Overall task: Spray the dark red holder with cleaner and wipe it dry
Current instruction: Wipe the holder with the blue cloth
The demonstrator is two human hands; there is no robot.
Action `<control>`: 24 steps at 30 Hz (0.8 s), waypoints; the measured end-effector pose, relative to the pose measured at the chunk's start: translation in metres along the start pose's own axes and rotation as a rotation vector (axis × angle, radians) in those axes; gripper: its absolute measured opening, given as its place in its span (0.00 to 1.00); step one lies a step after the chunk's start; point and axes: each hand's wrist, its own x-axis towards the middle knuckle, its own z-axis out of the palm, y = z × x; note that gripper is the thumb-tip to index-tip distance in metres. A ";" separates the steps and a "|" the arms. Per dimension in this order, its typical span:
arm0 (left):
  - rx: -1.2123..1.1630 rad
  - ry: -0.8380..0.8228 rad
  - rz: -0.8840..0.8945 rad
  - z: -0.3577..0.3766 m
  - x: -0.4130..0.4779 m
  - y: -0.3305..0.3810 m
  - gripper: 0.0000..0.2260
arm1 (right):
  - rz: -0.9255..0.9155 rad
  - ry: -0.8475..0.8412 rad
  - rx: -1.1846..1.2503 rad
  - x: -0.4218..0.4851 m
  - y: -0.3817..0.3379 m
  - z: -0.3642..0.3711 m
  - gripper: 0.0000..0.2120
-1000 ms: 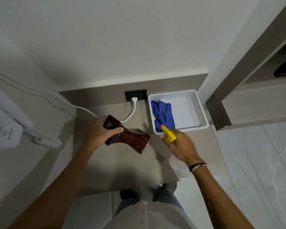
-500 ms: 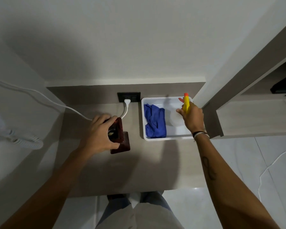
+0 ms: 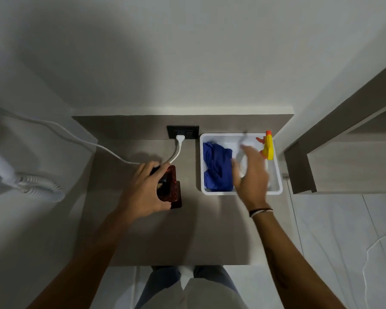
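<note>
My left hand grips the dark red holder; my right hand hangs open over the white tray.

A white cable runs from the wall socket just behind the holder. The tray holds a blue cloth and the spray bottle. The holder stands on the surface, my left fingers clamped over its top. My right fingers are spread, blurred, holding nothing, beside the cloth.

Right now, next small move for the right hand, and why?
Probably grab the blue cloth. The spray bottle already sits in the white tray, the right hand hovers open beside the cloth, and the left hand grips the dark red holder for wiping.
</note>
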 end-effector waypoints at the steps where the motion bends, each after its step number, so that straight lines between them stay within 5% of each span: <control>1: -0.009 -0.002 -0.006 0.000 0.000 0.001 0.50 | -0.058 -0.154 -0.039 -0.003 -0.007 0.015 0.22; 5: -0.012 0.003 0.001 0.002 0.002 0.001 0.49 | -0.025 -0.754 -0.314 0.014 -0.015 0.060 0.36; 9: -0.020 0.010 0.011 0.005 0.003 -0.002 0.50 | 0.002 -0.923 -0.453 0.024 -0.008 0.079 0.44; 18: -0.127 0.045 0.028 0.006 0.000 -0.008 0.48 | -0.044 -0.837 -0.544 0.015 0.005 0.101 0.35; 24: -0.292 0.086 0.037 0.004 -0.016 -0.041 0.48 | 0.104 -0.516 -0.167 0.016 -0.005 0.072 0.34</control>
